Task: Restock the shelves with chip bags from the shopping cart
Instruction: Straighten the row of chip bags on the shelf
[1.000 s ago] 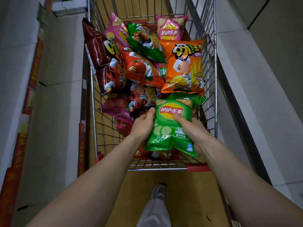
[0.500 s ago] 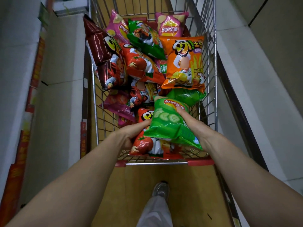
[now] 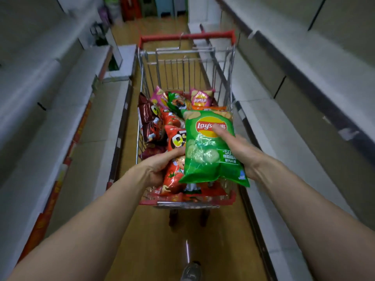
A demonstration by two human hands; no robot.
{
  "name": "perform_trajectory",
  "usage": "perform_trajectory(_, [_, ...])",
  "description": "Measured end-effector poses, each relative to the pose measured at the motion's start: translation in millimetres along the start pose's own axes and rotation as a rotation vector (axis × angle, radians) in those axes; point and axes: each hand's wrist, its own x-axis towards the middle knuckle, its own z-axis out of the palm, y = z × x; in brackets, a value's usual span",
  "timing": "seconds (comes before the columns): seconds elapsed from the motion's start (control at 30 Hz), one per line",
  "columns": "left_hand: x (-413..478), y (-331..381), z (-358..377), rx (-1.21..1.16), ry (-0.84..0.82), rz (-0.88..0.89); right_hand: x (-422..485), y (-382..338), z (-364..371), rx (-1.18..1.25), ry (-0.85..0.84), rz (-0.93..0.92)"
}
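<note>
**Item 1: green chip bag** (image 3: 211,147)
- Location: held upright over the near end of the shopping cart (image 3: 182,74), label facing the camera, clear of the other bags.
- Grip: pinched by the right hand (image 3: 243,153), with the thumb laid across the logo and the fingers hidden behind the bag. Only the right side is held, and the lower left corner hangs free.

**Item 2: red chip bag** (image 3: 173,179)
- Location: near end of the cart, partly covered by the green bag.
- Grip: clasped by the left hand (image 3: 158,169), thumb on top and fingers curled beneath. Whether it has been lifted off the bags below cannot be told.

**Item 3: shelves** (image 3: 263,122)
- Location: both sides of the aisle. They are much blurred and appear bare.

**Hazards noted**
- Slip: the foil looks glossy, so a one-sided pinch may be lost if the bag is swung toward a shelf.
- Crushing: the contents are likely to be broken if the thumb is pressed harder to compensate.
- Snagging: the red bag may be caught on the wire wall, or neighbouring bags dragged over the rim with it.
- Cart drift: both hands are occupied, so the cart cannot be steadied if it is bumped.
</note>
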Motion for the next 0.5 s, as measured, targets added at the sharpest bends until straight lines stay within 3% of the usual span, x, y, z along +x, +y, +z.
perform_trajectory(0.23, [-91, 68, 85, 0.054, -0.052, 0.272, -110, -80, -31, -0.025, 0.232, -0.428])
perform_trajectory(0.5, [-190, 132, 199, 0.125, -0.185, 0.557, -241, -159, -83, -0.014, 0.391, -0.73])
